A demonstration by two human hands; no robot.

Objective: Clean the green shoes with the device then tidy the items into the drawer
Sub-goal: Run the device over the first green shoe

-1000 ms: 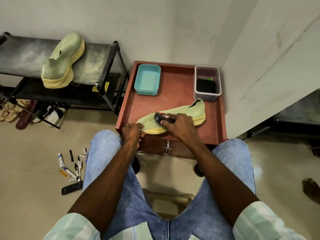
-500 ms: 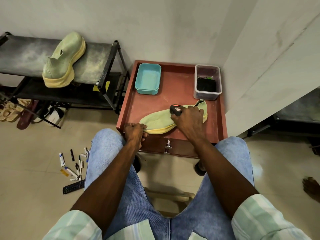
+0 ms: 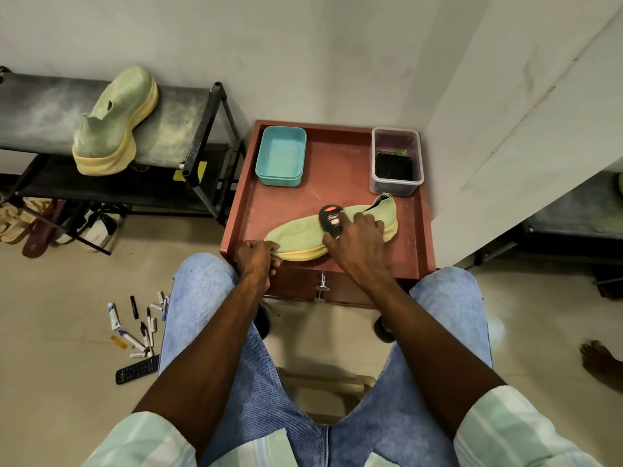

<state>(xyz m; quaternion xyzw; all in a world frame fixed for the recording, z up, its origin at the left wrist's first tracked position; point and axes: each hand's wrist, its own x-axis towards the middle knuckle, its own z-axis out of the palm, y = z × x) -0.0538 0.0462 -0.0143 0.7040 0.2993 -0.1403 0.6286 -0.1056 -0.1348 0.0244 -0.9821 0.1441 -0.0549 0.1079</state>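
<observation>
Since half a sec ago I'm sliding the device (image 3: pixel 331 220) back toward the middle of the green shoe (image 3: pixel 303 234). On the left, my left hand (image 3: pixel 257 256) is pinching the toe at the near edge of the red table (image 3: pixel 350 163), while my right hand (image 3: pixel 358 240) is gripping the device, pressing it onto the shoe.

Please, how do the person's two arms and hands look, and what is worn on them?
Both forearms are bare from elbow to wrist. Each upper arm has a short sleeve with wide pale green and white stripes: left sleeve, right sleeve. The left hand and the right hand are bare: no gloves, and no watch, ring or bracelet can be seen.
</observation>
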